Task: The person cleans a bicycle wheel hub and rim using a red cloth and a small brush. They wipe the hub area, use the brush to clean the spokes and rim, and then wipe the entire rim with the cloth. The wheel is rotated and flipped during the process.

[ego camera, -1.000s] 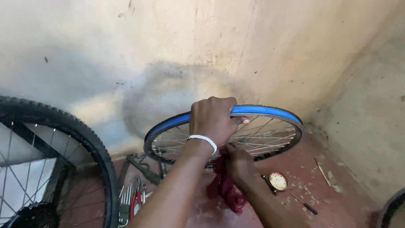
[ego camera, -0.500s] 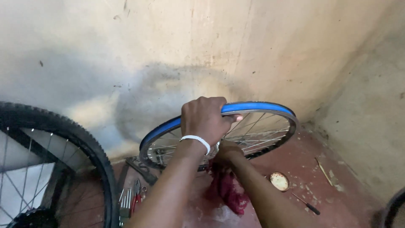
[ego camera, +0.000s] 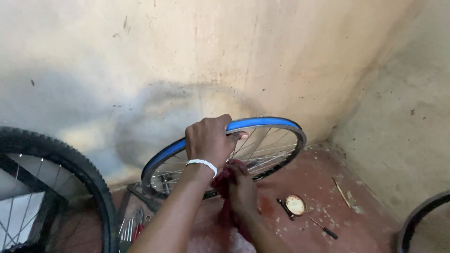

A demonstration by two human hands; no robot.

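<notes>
Near the floor's [ego camera: 300, 234] near edge, the right hand [ego camera: 243, 189] presses a red rag [ego camera: 224, 180] against the spokes, its grip unclear. Beyond, the left hand [ego camera: 208, 140] stays clamped on the blue-taped rim [ego camera: 267, 123], which has shifted slightly rightward toward the wall [ego camera: 234, 56].

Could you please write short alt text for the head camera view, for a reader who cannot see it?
A person's left hand grips the top of a bare bicycle rim lined with blue tape, while the right hand presses a red rag against its spokes. A tyred bicycle wheel stands at left, and a small round tin and a screwdriver lie on the red floor.
</notes>
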